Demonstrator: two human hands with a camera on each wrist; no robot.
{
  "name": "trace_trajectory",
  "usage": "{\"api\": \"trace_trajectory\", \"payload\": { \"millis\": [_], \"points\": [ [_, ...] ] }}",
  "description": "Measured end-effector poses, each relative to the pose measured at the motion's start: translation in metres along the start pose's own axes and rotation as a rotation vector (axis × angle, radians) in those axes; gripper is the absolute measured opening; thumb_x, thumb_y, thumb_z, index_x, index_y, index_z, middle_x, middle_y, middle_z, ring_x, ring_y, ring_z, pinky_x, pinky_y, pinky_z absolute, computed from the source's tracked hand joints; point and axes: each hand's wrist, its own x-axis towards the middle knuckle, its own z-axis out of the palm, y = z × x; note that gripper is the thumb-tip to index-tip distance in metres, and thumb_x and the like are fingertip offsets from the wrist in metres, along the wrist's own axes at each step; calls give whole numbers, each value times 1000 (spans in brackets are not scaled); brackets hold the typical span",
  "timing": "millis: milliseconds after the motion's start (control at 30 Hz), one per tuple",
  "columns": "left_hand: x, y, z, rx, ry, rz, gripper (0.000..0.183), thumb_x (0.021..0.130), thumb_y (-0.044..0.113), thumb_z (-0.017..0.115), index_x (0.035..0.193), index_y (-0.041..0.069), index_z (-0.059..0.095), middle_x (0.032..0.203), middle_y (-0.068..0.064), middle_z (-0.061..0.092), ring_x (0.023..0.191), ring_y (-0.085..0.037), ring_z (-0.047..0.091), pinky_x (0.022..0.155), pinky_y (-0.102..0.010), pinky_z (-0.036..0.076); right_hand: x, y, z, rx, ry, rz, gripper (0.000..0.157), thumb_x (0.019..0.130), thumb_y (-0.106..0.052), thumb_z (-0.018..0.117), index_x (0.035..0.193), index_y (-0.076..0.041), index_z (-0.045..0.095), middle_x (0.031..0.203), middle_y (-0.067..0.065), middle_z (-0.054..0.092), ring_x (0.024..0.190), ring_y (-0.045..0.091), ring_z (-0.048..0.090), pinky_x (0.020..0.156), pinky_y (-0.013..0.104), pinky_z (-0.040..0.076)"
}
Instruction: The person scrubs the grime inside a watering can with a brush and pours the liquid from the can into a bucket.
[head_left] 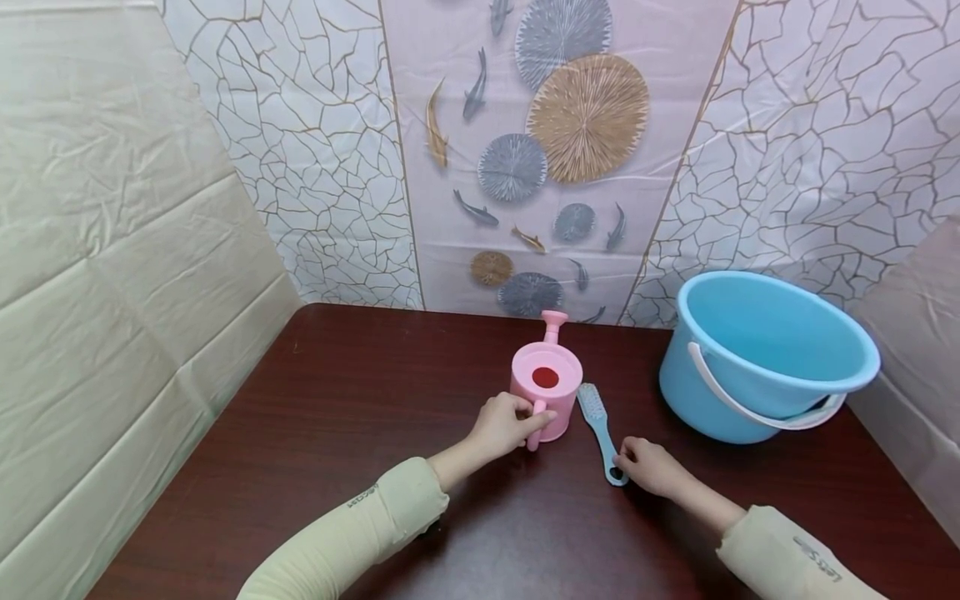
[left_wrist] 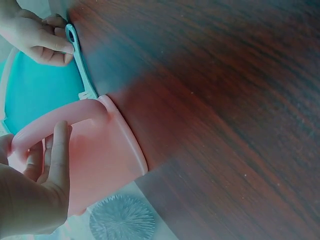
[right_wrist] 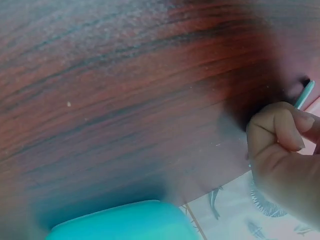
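Observation:
A pink watering can [head_left: 564,408] with a round red opening in its top stands on the table, its spout toward the wall. My left hand [head_left: 504,427] holds the can's handle, and in the left wrist view its fingers [left_wrist: 61,155] reach inside the handle loop. Just right of the can is a light blue brush [head_left: 602,429] with pale bristles. My right hand [head_left: 651,467] pinches the brush near the holed end of its handle. From the right wrist, only a bit of the brush handle [right_wrist: 306,94] shows past the curled fingers.
A large light blue bucket [head_left: 720,408] with a white carrying handle [head_left: 723,392] stands at the right rear of the dark wood table [head_left: 360,383]. Patterned sheeting [head_left: 322,150] covers the wall behind, and cream sheeting [head_left: 112,275] hangs along the left.

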Motion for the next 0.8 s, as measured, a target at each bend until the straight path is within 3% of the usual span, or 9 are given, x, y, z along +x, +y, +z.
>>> {"api": "trace_trajectory", "payload": {
  "millis": [500,700,800],
  "points": [
    [1,2,2,-6,-5,18,37,85,30,68,61,2,66,56,-15,64,42,-1,49,44,-16,39,0,-3,-1,-29,20,-5,21,88,-11,59,73,-7,45,60,-1,42,53,12,40,49,24,32],
    [0,3,2,-8,-13,6,38,85,31,68,61,1,65,57,-15,64,43,-1,49,44,-16,38,1,-8,-20,-88,21,-34,18,90,-15,58,77,-7,48,59,0,44,52,12,42,49,26,35],
    [0,2,2,-13,-11,8,38,85,30,69,62,1,66,57,-15,64,43,-2,50,45,-16,40,2,-13,-36,-93,-20,-48,17,92,-16,57,79,-7,50,59,-1,45,52,12,43,49,27,36]
  ]
}}
